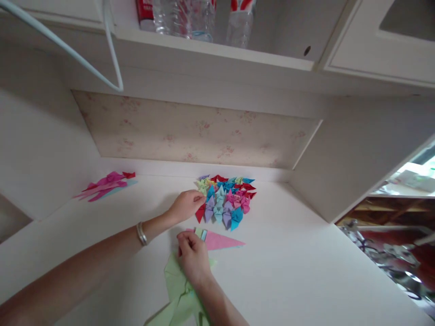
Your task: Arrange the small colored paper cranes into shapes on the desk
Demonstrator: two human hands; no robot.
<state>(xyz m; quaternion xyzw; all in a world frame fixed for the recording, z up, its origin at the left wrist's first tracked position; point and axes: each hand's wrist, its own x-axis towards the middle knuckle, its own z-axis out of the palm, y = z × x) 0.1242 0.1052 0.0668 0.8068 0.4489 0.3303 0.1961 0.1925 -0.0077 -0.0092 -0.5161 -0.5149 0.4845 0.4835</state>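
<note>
At the left edge of a cluster of folded paper pieces, my left hand has its fingertips pinched together. A red folded piece lies right under those fingers; whether they grip it is unclear. The cluster holds many small pointed origami shapes in blue, lilac, pink, red and yellow. Nearer to me, my right hand is closed, its thumb and fingers curled together over pale green folded paper. What it holds, if anything, is hidden. Just beyond it lies a pink paper triangle with small green and bluish strips on it.
Pink and red folded papers lie at the back left of the white desk. Overhead, a shelf holds plastic bottles, and a white cable hangs down. Shiny metal items stand beyond the right edge.
</note>
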